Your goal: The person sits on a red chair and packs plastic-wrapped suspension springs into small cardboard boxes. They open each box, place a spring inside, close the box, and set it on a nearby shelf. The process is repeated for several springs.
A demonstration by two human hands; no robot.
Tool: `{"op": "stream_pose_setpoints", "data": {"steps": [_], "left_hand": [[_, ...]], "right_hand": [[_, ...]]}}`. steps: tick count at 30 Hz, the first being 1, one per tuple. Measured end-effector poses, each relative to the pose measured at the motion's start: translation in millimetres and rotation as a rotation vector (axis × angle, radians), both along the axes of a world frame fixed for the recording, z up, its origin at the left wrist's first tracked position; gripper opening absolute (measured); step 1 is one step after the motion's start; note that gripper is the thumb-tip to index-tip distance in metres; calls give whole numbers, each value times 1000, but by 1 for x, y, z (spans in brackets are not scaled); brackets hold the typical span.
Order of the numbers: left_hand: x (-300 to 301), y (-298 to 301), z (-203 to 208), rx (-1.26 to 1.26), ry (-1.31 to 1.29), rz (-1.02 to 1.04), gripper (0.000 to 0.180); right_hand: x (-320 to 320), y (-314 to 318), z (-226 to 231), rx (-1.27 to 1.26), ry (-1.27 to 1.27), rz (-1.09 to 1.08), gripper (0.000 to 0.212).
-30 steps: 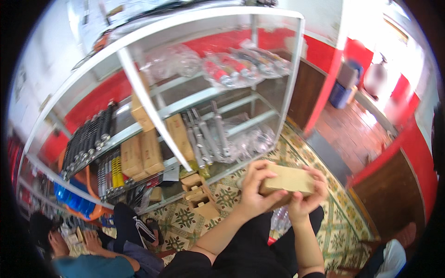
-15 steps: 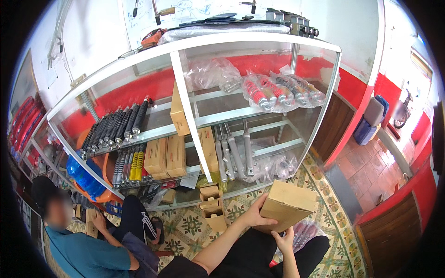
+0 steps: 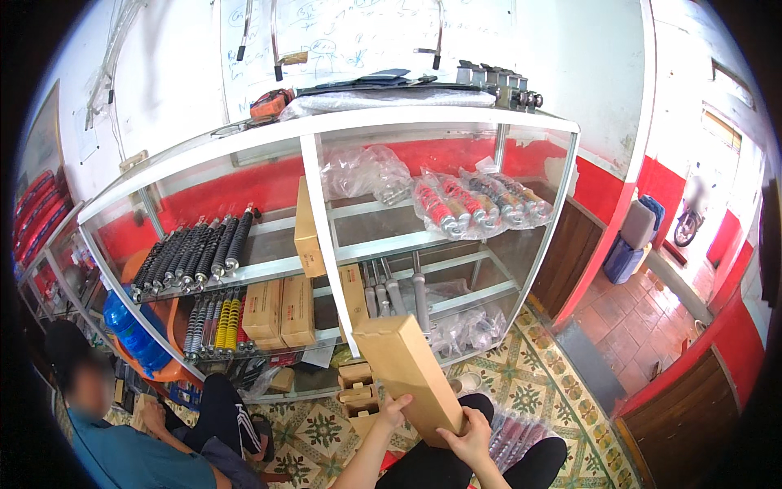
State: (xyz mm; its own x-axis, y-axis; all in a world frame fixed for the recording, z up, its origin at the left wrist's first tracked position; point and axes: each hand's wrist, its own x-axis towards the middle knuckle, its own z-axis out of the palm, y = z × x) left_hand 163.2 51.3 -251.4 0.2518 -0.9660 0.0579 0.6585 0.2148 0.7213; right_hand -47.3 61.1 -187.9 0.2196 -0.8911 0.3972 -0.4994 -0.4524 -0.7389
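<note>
A long brown cardboard box (image 3: 413, 375) is tilted up in front of me, its far end raised toward the shelf. My left hand (image 3: 394, 413) grips its left edge near the lower end. At the lower right corner, my right hand (image 3: 470, 438) is closed on the same box, thumb on the front face. Several open cardboard boxes (image 3: 356, 397) stand on the floor just left of my left hand. Beside my right leg lie shock absorbers (image 3: 519, 438) wrapped in clear plastic.
A glass display case (image 3: 440, 108) ahead holds black shock absorbers (image 3: 220, 248), wrapped red ones (image 3: 444, 208) and more boxes (image 3: 297, 310). On the left another person (image 3: 134, 452) sits holding a small box (image 3: 144, 413). A doorway (image 3: 652, 293) opens at the right.
The box has swung to the left and turned, now pointing its long side up toward the shelf. Both hands moved left with it. My view has tilted up slightly.
</note>
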Motion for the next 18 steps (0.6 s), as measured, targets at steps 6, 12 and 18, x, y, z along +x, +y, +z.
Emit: {"op": "stream_pose_setpoints", "data": {"steps": [6,12,18], "left_hand": [[16,26,32,-14,161,268,76],[67,34,99,-170,425,323,76],[110,32,175,-319,402,93,71]], "right_hand": [[30,31,100,-169,95,142,51],[19,15,139,481,-483,892,66],[47,42,109,670,-507,1168,126]]}}
